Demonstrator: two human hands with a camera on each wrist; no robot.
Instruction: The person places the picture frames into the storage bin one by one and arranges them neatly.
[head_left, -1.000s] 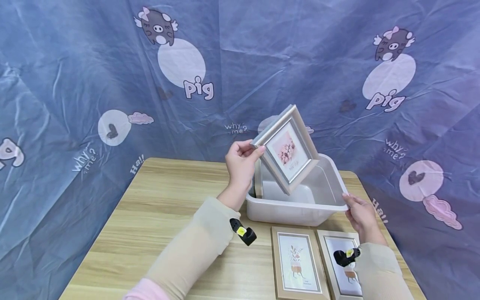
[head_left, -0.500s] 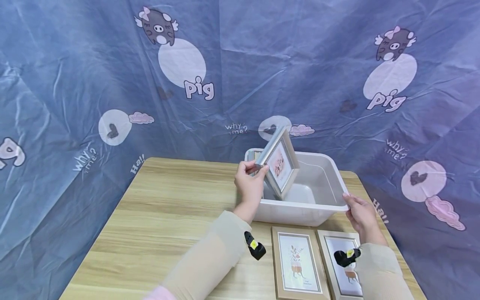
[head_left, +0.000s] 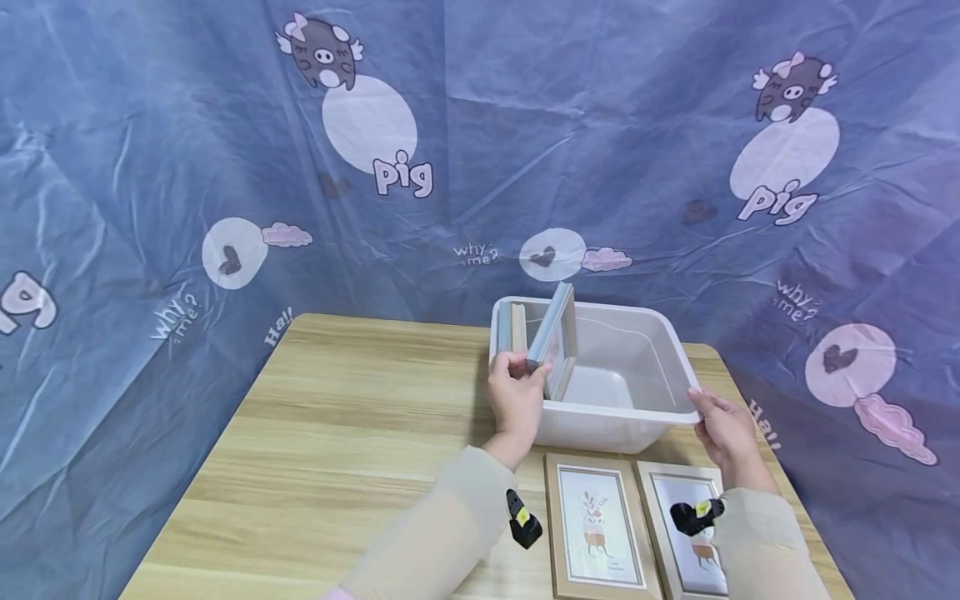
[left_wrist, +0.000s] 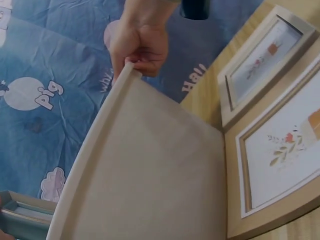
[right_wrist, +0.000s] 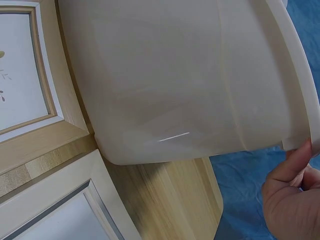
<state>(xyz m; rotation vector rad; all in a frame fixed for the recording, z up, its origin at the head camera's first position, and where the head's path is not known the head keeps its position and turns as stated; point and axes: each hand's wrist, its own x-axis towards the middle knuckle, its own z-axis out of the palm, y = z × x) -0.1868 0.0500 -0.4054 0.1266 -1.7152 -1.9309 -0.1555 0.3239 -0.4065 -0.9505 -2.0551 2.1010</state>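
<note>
In the head view my left hand [head_left: 517,400] pinches a corner of a silvery picture frame [head_left: 557,333], which stands on edge, leaning, inside a white plastic bin [head_left: 600,425]. Left of it, more frames [head_left: 512,327] stand upright against the bin's left wall, their edges blue and cream. My right hand [head_left: 726,429] grips the bin's near right corner, thumb on the rim. The right wrist view shows that thumb hold [right_wrist: 292,195] and the bin's outer wall [right_wrist: 165,80]. At the lower left of the left wrist view, part of the held frame [left_wrist: 25,215] shows.
Two picture frames with plant drawings, one tan [head_left: 553,525] and one paler [head_left: 678,468], lie face up before the bin; the right sleeve covers part of the paler one. All rest on a wooden table [head_left: 337,433]. Blue printed cloth [head_left: 480,125] hangs behind.
My left hand has lowered the silvery picture frame into the bin, turning it more edge-on beside the frames at the left. My right hand keeps its grip on the rim.
</note>
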